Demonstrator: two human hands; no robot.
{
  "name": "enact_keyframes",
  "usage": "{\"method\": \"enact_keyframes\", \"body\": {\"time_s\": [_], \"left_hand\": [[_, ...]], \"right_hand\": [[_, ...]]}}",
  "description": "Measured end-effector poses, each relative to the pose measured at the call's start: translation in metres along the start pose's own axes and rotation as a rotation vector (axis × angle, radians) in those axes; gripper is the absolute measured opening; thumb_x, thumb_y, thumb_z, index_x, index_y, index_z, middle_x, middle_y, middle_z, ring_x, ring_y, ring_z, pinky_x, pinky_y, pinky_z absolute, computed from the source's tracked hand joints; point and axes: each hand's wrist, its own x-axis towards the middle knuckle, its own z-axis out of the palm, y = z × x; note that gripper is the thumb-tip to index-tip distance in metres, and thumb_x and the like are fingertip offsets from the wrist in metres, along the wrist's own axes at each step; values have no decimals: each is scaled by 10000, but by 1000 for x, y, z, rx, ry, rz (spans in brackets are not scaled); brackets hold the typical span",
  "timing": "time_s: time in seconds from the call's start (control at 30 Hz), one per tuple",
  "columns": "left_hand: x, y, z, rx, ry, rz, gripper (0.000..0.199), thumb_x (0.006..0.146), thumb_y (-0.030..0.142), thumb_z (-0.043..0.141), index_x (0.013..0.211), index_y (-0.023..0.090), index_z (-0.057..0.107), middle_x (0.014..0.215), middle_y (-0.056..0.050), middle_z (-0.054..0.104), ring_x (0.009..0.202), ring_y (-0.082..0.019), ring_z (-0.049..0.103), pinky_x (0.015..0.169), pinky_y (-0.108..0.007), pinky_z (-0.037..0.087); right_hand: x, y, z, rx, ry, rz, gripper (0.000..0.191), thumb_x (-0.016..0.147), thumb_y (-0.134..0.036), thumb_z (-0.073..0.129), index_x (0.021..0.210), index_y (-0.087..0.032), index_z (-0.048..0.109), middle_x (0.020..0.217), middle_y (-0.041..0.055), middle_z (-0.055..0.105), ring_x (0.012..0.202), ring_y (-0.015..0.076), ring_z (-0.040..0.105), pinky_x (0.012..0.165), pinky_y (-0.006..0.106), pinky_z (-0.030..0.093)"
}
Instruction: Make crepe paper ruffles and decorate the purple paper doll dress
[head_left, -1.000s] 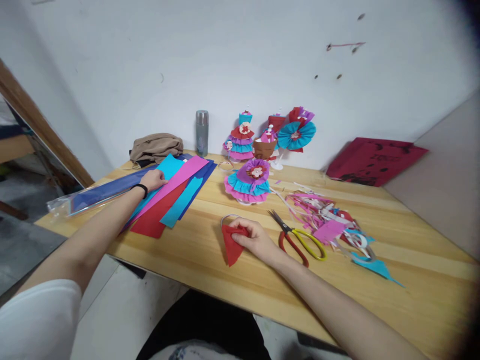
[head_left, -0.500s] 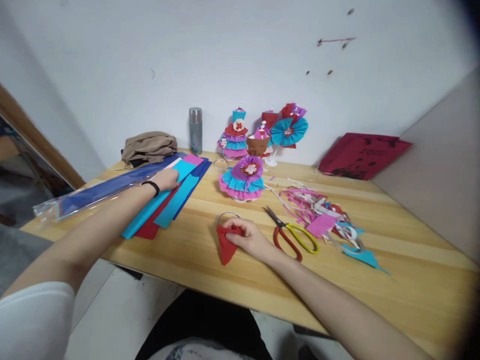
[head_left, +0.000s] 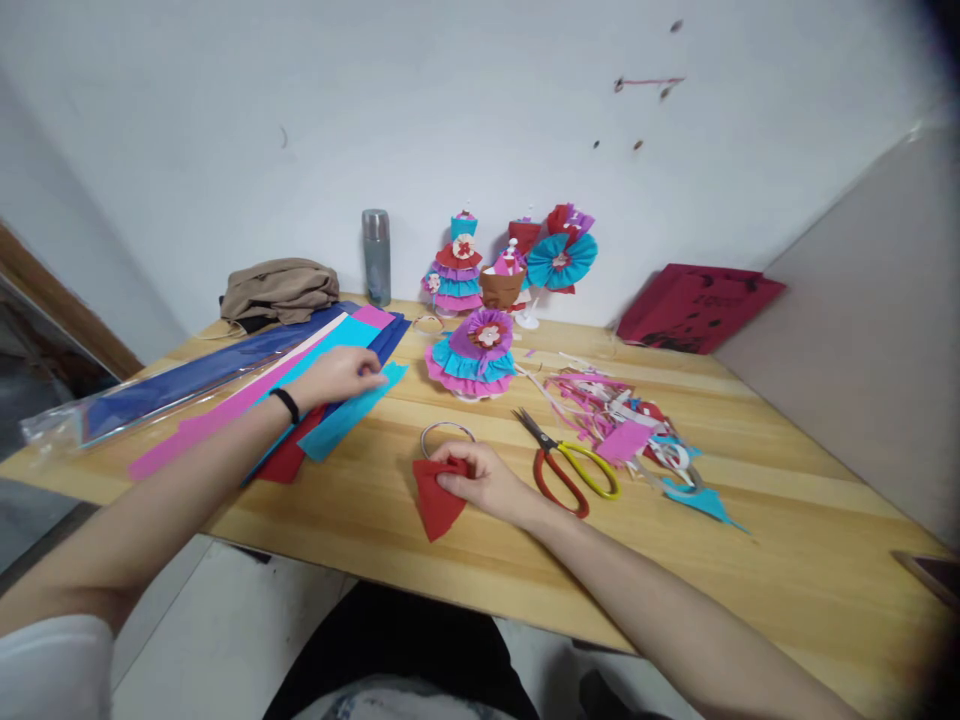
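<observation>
My left hand (head_left: pixel 341 373) reaches over the stack of coloured paper, its fingers closed at one end of a short blue crepe paper strip (head_left: pixel 345 420); the fingertips are partly hidden. Under the wrist lie a long blue strip (head_left: pixel 335 342), a pink strip (head_left: pixel 196 427) and a red strip (head_left: pixel 285 467). My right hand (head_left: pixel 480 480) pinches a folded piece of red crepe paper (head_left: pixel 435 502) low over the table's front part. A thin metal ring (head_left: pixel 448 426) shows just behind those fingers; whether it joins the red paper is hidden.
Scissors (head_left: pixel 559 455) with red and yellow handles lie right of my right hand. Beyond them spread paper scraps (head_left: pixel 630 430). A ruffled paper dress (head_left: pixel 472 360) stands mid-table, others behind it. A flask (head_left: pixel 376 258), brown cloth (head_left: pixel 281 290) and red bag (head_left: pixel 697 308) line the wall.
My left hand has moved right across the stack, and the short blue strip has shifted away from it. More of the pink strip shows. My right hand still holds the red paper.
</observation>
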Motion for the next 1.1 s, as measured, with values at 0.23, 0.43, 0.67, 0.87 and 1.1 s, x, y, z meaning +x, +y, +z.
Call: {"method": "enact_keyframes", "body": {"time_s": [0.23, 0.43, 0.67, 0.87, 1.1], "left_hand": [[-9, 5, 30, 41, -68, -7, 170, 830, 269, 554, 874, 183, 693, 1004, -107, 732, 950, -260, 674, 755, -317, 476], [0, -23, 23, -4, 2, -73, 226, 840, 274, 524, 943, 174, 699, 1002, -96, 743, 929, -233, 674, 799, -313, 495], [-7, -13, 34, -6, 23, -48, 216, 812, 285, 596, 952, 176, 719, 1106, -125, 716, 1008, -278, 663, 842, -346, 498], [-4, 9, 25, -80, 99, -75, 247, 865, 214, 495, 921, 134, 721, 987, -126, 744, 916, -258, 674, 778, -340, 488], [-11, 67, 23, -283, -164, 240, 189, 852, 177, 574, 922, 155, 749, 935, -45, 770, 844, -164, 690, 757, -245, 493]], "right_hand": [[-4, 3, 4, -37, -30, 10, 159, 738, -333, 728, 810, -205, 667, 667, -27, 568, 578, 116, 474, 577, 258, 347], [-5, 4, 3, -89, -29, -20, 143, 766, -326, 712, 822, -197, 681, 679, -18, 583, 591, 119, 490, 575, 256, 358], [1, 1, 2, -64, 44, -71, 153, 745, -322, 739, 836, -206, 698, 723, 7, 634, 626, 144, 545, 609, 280, 413], [14, -19, -4, 80, 205, -55, 229, 701, -327, 775, 872, -201, 688, 801, 4, 698, 691, 146, 620, 674, 274, 472], [11, -21, -50, 84, 469, -80, 174, 620, -268, 732, 755, -194, 651, 685, -37, 671, 607, 117, 589, 630, 242, 466]]}}
